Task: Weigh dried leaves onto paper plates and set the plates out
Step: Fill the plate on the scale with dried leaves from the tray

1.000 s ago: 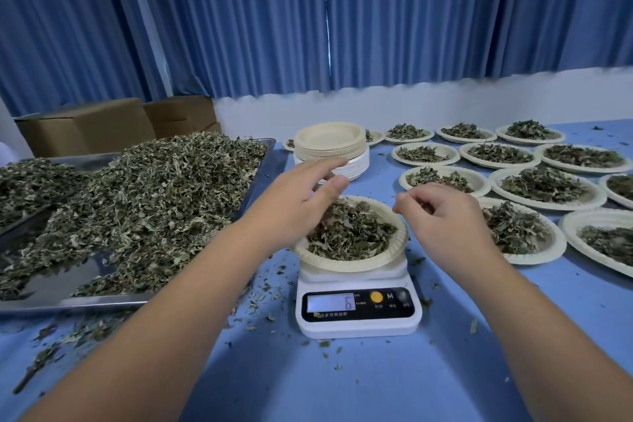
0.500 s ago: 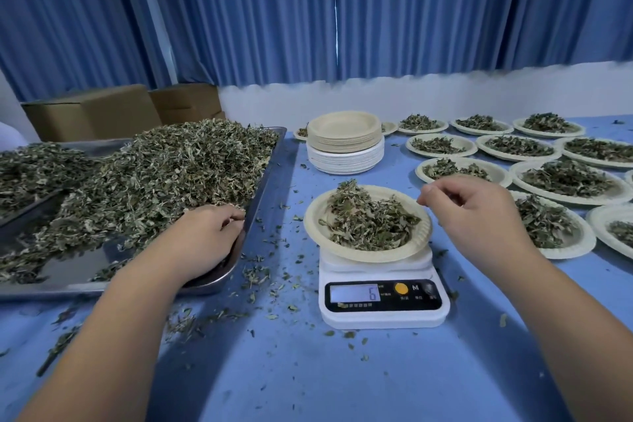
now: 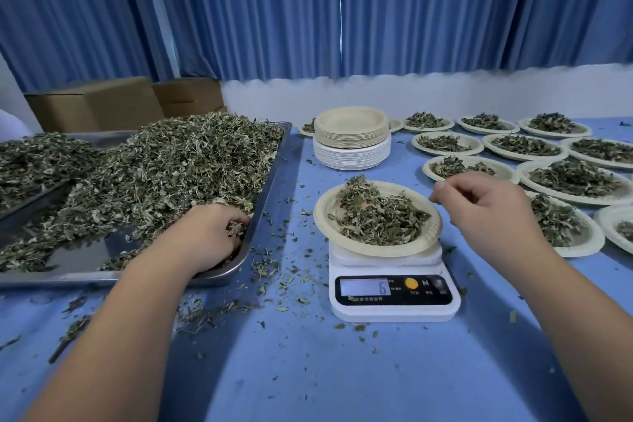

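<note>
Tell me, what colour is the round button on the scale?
Orange-yellow button, clearest in the head view.

2 bare forearms reach in from the lower edge, no sleeves showing on either (both uncovered right up to the frame edge). The left hand (image 3: 205, 236) and right hand (image 3: 486, 212) wear no gloves, rings or watch.

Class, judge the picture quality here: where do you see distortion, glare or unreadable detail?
Head view: wide-angle lens bows the curtains and forearms outward; the steel tray mirrors its leaves; the scale shows a 6, but its button labels are too blurred to read.
</note>
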Motion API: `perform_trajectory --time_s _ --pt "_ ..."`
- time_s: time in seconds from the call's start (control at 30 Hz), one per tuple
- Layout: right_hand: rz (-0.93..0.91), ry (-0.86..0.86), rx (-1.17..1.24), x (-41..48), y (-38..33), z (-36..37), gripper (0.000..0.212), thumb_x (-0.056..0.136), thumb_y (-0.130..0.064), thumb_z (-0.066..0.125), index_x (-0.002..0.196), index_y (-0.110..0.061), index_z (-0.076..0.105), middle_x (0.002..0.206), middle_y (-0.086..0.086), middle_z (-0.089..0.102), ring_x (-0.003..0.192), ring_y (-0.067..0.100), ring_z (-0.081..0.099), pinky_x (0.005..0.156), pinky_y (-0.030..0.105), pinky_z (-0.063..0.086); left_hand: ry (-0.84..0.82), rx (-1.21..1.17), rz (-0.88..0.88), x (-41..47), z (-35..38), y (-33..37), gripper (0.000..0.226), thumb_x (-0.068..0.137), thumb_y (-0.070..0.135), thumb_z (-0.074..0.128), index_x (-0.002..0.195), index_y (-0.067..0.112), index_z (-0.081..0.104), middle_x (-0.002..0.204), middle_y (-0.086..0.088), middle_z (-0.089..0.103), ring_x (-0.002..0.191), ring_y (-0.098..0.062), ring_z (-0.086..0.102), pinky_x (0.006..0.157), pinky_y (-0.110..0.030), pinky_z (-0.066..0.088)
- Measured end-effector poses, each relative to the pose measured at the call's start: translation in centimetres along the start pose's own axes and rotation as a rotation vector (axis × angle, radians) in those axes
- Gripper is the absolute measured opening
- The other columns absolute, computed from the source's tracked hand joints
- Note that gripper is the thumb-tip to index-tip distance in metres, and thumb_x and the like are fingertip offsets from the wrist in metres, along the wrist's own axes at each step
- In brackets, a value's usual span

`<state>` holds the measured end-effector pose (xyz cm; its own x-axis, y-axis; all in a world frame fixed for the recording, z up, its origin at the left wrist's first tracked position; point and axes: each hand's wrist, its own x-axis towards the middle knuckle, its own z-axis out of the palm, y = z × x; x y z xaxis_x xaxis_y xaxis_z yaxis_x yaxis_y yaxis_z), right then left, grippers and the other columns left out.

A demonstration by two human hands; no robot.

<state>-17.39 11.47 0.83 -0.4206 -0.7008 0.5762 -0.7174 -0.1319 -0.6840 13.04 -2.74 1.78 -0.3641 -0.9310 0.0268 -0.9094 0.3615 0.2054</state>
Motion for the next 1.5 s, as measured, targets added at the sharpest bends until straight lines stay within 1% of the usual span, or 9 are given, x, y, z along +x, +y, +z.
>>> perform_trajectory --time_s 0.13,0.47,0.7,0.83,0.93,1.07,1.23,1.37,1.5 --pt "0.027 0.004 0.012 0.0 0.0 0.1 0.029 0.091 -0.022 0.059 0.063 -0.028 0.067 0.063 -0.010 0.060 0.047 0.006 0.046 0.044 0.012 0.034 0.035 -0.027 -0.004 0.1 0.3 -0.1 0.023 0.091 0.017 0.064 0.110 0.030 0.064 0.101 -0.002 0.067 0.075 -0.017 0.065 0.066 -0.028 0.052" --pt "0.042 0.000 0.000 0.0 -0.3 -0.1 0.029 0.091 -0.022 0.058 0.065 -0.025 0.068 0.057 -0.019 0.057 0.045 0.002 0.047 0.044 0.012 0.034 0.350 -0.270 -0.019 0.3 0.2 0.1 0.010 0.096 0.023 0.056 0.096 0.032 0.061 0.071 0.001 0.061 0.035 -0.013 0.041 0.030 -0.020 0.032" --pt "0.046 -0.003 0.019 0.0 -0.3 -0.2 0.028 0.091 -0.022 0.058 0.065 -0.026 0.068 0.058 -0.019 0.058 0.046 0.003 0.047 0.045 0.012 0.035 0.465 -0.466 -0.014 0.0 -0.1 0.7 0.011 0.098 0.019 0.054 0.100 0.029 0.060 0.072 0.001 0.057 0.027 -0.006 0.041 0.027 -0.015 0.026" --pt "0.058 -0.007 0.012 0.0 -0.2 -0.1 0.029 0.091 -0.022 0.058 0.064 -0.028 0.067 0.060 -0.020 0.059 0.048 0.003 0.048 0.045 0.011 0.035 0.401 -0.370 -0.056 0.2 0.2 0.4 0.013 0.098 0.020 0.054 0.104 0.027 0.062 0.070 0.002 0.058 0.033 -0.008 0.039 0.028 -0.015 0.025" --pt "0.082 -0.009 -0.007 0.1 -0.2 -0.2 0.028 0.090 -0.024 0.058 0.065 -0.029 0.068 0.060 -0.021 0.059 0.049 0.003 0.049 0.045 0.012 0.036 0.342 -0.329 -0.075 0.1 0.5 0.6 0.015 0.097 0.025 0.053 0.104 0.028 0.066 0.073 0.005 0.061 0.043 -0.010 0.047 0.034 -0.016 0.030" --pt "0.138 -0.012 -0.017 0.2 -0.1 -0.2 0.025 0.091 -0.023 0.058 0.068 -0.025 0.068 0.056 -0.021 0.058 0.046 0.000 0.048 0.048 0.023 0.033 0.412 -0.280 -0.010 -0.1 0.5 1.1 0.022 0.097 0.031 0.051 0.113 0.028 0.066 0.105 0.008 0.059 0.069 -0.005 0.054 0.056 -0.019 0.036" --pt "0.239 -0.072 -0.120 0.5 0.3 -0.2 0.013 0.090 -0.024 0.058 0.081 -0.020 0.067 0.067 -0.012 0.061 0.047 0.002 0.049 0.049 0.023 0.033 0.591 -0.502 0.178 -1.2 0.8 3.9 0.017 0.095 0.022 0.056 0.102 0.030 0.069 0.099 0.017 0.059 0.082 0.008 0.053 0.070 -0.008 0.035" --pt "0.337 -0.164 -0.188 0.7 0.6 -0.3 0.011 0.091 -0.027 0.057 0.090 -0.019 0.065 0.063 -0.001 0.058 0.053 0.015 0.050 0.048 0.025 0.035 0.510 -0.671 0.259 -2.0 2.6 7.3 0.019 0.094 0.017 0.059 0.107 0.028 0.069 0.102 0.021 0.060 0.087 0.014 0.054 0.071 -0.001 0.039" --pt "0.382 -0.283 -0.225 0.7 0.8 -0.3 0.021 0.094 -0.033 0.054 0.093 -0.016 0.067 0.066 0.005 0.064 0.046 0.015 0.049 0.048 0.023 0.035 0.329 -0.787 0.137 -1.8 3.9 9.3 0.043 0.095 0.023 0.057 0.138 0.020 0.051 0.121 0.008 0.056 0.100 0.000 0.055 0.090 -0.022 0.040"
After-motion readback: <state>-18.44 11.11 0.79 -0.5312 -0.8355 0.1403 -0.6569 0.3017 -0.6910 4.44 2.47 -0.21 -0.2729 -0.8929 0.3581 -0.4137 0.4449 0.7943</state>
